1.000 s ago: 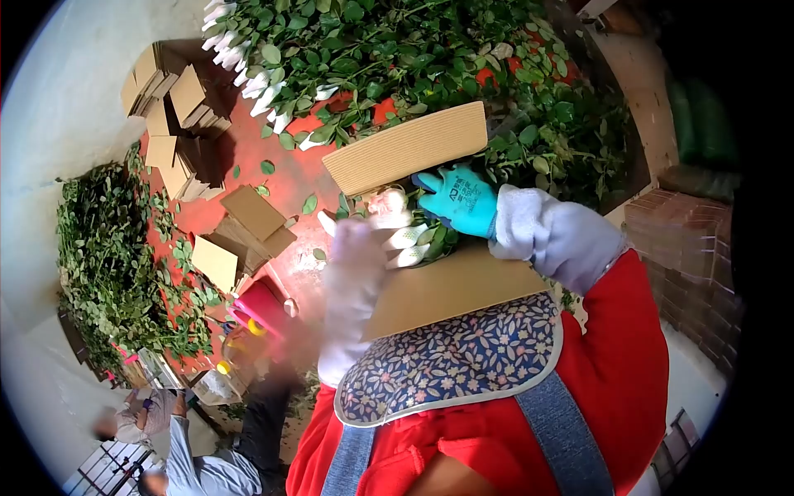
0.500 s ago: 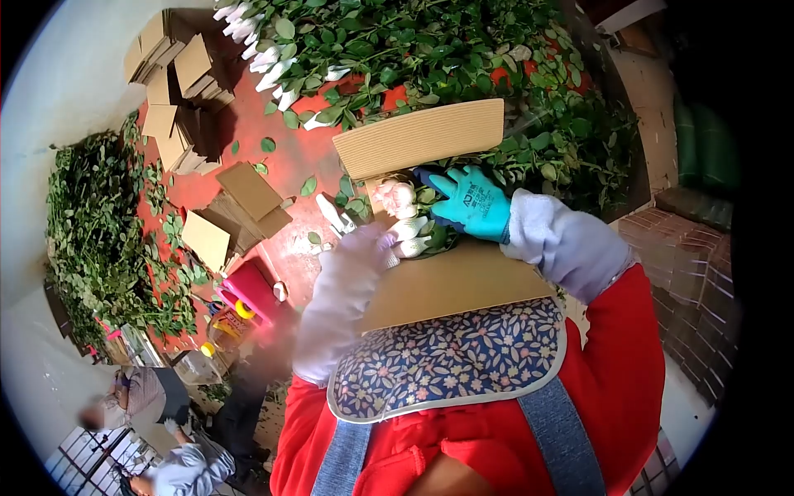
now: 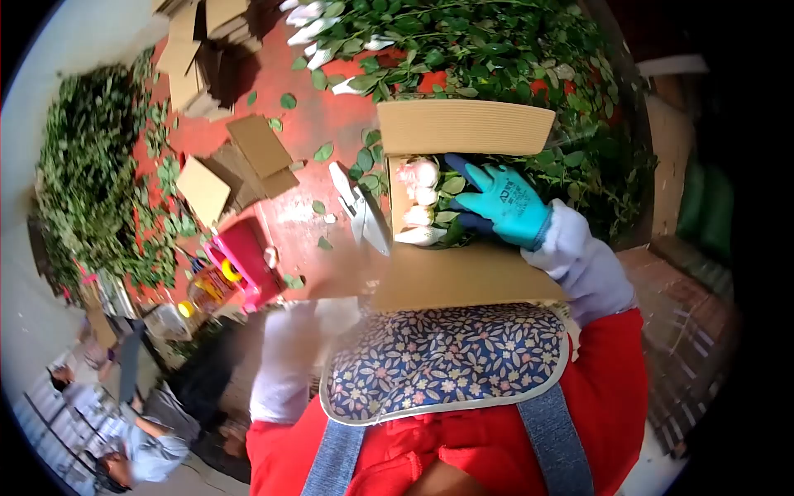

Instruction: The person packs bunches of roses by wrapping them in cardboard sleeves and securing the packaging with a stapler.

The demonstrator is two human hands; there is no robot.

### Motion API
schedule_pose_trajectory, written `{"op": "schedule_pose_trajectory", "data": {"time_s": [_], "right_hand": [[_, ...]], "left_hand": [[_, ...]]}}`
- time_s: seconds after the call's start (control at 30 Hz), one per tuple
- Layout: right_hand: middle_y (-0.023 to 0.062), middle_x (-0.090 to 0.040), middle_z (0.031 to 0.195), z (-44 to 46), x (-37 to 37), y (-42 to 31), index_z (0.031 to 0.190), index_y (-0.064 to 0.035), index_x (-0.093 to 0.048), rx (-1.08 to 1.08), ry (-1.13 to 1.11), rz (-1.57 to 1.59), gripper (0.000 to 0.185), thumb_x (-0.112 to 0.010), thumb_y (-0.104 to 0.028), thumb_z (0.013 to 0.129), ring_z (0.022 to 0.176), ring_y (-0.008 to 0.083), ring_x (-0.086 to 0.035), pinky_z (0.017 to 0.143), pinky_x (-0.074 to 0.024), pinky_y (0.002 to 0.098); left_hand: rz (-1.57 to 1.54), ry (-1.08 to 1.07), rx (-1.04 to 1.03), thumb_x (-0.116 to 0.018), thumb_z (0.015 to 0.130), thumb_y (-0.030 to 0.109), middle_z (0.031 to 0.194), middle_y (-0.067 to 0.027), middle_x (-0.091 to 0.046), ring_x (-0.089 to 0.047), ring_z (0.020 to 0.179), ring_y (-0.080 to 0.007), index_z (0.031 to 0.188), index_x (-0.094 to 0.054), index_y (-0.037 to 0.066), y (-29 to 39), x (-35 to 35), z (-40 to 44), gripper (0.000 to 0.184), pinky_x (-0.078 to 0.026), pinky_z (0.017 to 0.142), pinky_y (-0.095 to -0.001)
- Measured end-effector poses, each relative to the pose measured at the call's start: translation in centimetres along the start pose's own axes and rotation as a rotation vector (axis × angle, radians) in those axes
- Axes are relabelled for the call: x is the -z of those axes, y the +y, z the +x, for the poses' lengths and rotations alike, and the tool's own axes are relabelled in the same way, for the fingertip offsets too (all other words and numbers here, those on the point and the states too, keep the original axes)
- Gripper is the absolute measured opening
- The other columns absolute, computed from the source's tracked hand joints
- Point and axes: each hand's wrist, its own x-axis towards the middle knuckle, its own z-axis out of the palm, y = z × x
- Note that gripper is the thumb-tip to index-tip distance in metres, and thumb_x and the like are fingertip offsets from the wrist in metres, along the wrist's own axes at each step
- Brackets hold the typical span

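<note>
My right hand (image 3: 504, 202), in a teal and dark blue glove, rests with fingers spread on leafy stems beside several pale pink and white rose heads (image 3: 419, 195). These lie in an opened cardboard wrap (image 3: 467, 277), whose corrugated flap (image 3: 467, 127) stands on the far side. My left hand (image 3: 332, 277) is a smear of motion near the wrap's lower left corner; its fingers and anything in them cannot be made out. Between it and the flowers lies a white and grey hand tool (image 3: 361, 213).
Leafy stems with white-wrapped heads (image 3: 471, 50) cover the back of the red table (image 3: 306, 120). At left are cardboard pieces (image 3: 258, 147), a pink object (image 3: 246, 260), a bottle (image 3: 207, 289) and more greenery (image 3: 87, 165). Two people (image 3: 157, 450) are at lower left.
My left hand has left the rose heads and moved down and left. My right hand remains beside the flowers. The camera view has shifted, and the hand tool shows more fully.
</note>
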Motion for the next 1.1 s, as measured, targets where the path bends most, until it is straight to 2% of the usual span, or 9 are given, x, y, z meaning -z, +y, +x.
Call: {"op": "schedule_pose_trajectory", "data": {"time_s": [0.1,0.17,0.23,0.3,0.43,0.57,0.67,0.93,1.1], "right_hand": [[0.0183,-0.047,0.136,0.7,3.9,-1.4,0.108,-0.0157,-0.064,-0.025,-0.036,0.176,0.030,-0.069,-0.014,0.078,0.088,0.0319,-0.063,0.072,-0.0502,0.0405],[0.0141,-0.061,0.114,1.3,6.6,-3.4,0.112,-0.0151,-0.065,-0.025,0.084,0.011,0.036,-0.070,-0.010,0.076,0.073,0.0292,-0.063,0.064,-0.0504,0.0397],[0.0099,-0.063,0.094,1.6,7.4,-4.5,0.112,-0.0129,-0.065,0.030,0.163,-0.154,0.035,-0.070,-0.015,0.077,0.068,0.0277,-0.062,0.058,-0.0487,0.0394],[0.0077,-0.061,0.073,1.6,7.6,-5.6,0.110,-0.0114,-0.064,0.074,-0.020,-0.046,0.029,-0.066,-0.018,0.081,0.060,0.0276,-0.060,0.053,-0.0462,0.0389],[0.0103,-0.062,0.069,1.8,0.3,-3.5,0.103,-0.0099,-0.060,0.096,-0.314,-0.142,0.023,-0.053,-0.029,0.091,0.061,0.0297,-0.062,0.055,-0.0480,0.0420],[0.0124,-0.064,0.072,2.6,-1.6,-3.2,0.084,-0.0116,-0.064,-0.056,-0.465,-0.088,0.032,-0.051,-0.039,0.092,0.065,0.0319,-0.062,0.057,-0.0460,0.0471],[0.0120,-0.065,0.077,2.4,-2.6,-3.1,0.078,-0.0130,-0.066,-0.065,-0.447,-0.064,0.026,-0.053,-0.033,0.088,0.069,0.0320,-0.063,0.059,-0.0472,0.0461],[0.0119,-0.065,0.075,1.9,-3.7,-1.7,0.078,-0.0100,-0.064,0.094,-0.382,-0.026,0.014,-0.054,-0.018,0.082,0.068,0.0304,-0.065,0.061,-0.0508,0.0423],[0.0131,-0.064,0.073,2.4,-3.5,-2.0,0.077,-0.0100,-0.063,0.098,-0.447,-0.077,0.011,-0.054,-0.014,0.079,0.069,0.0309,-0.064,0.062,-0.0506,0.0429]], "left_hand": [[-0.020,0.037,-0.222,-0.064,0.090,0.020,0.090,-0.0165,-0.064,-0.063,0.085,-0.0332,0.103,-0.064,0.004,2.2,-1.8,3.2,0.021,-0.049,0.074,-0.0400],[-0.211,-0.069,-0.360,-0.066,0.087,0.029,0.093,-0.0156,-0.065,-0.062,0.084,-0.0325,0.109,-0.062,0.003,4.8,-2.5,6.6,0.034,-0.050,0.076,-0.0389],[-0.290,-0.341,-0.297,-0.067,0.086,0.032,0.093,-0.0138,-0.066,-0.063,0.082,-0.0277,0.110,-0.062,0.002,6.7,-3.4,9.4,0.039,-0.049,0.077,-0.0362],[-0.330,-0.531,-0.358,-0.065,0.088,0.031,0.090,-0.0133,-0.067,-0.063,0.078,-0.0264,0.107,-0.063,0.003,6.2,-5.5,11.3,0.034,-0.049,0.075,-0.0360],[-0.076,-0.659,-0.333,-0.063,0.089,0.028,0.085,-0.0131,-0.066,-0.063,0.078,-0.0279,0.102,-0.063,0.004,8.3,-5.3,12.2,0.028,-0.049,0.073,-0.0367],[0.091,-0.469,-0.691,-0.061,0.088,0.022,0.093,-0.0124,-0.064,-0.063,0.082,-0.0312,0.104,-0.062,0.006,7.6,-5.3,12.7,0.022,-0.051,0.073,-0.0393],[0.112,-0.309,-0.853,-0.060,0.087,0.018,0.101,-0.0116,-0.062,-0.064,0.084,-0.0323,0.110,-0.061,0.009,6.3,-5.5,13.0,0.025,-0.052,0.073,-0.0401],[-0.016,-0.319,-0.160,-0.060,0.085,0.017,0.108,-0.0102,-0.060,-0.064,0.086,-0.0312,0.115,-0.059,0.012,-0.1,-1.0,7.0,0.030,-0.053,0.073,-0.0398],[0.035,-0.313,-0.048,-0.060,0.084,0.016,0.112,-0.0093,-0.059,-0.064,0.086,-0.0306,0.118,-0.058,0.013,-0.3,0.2,5.9,0.034,-0.053,0.072,-0.0396]]}}
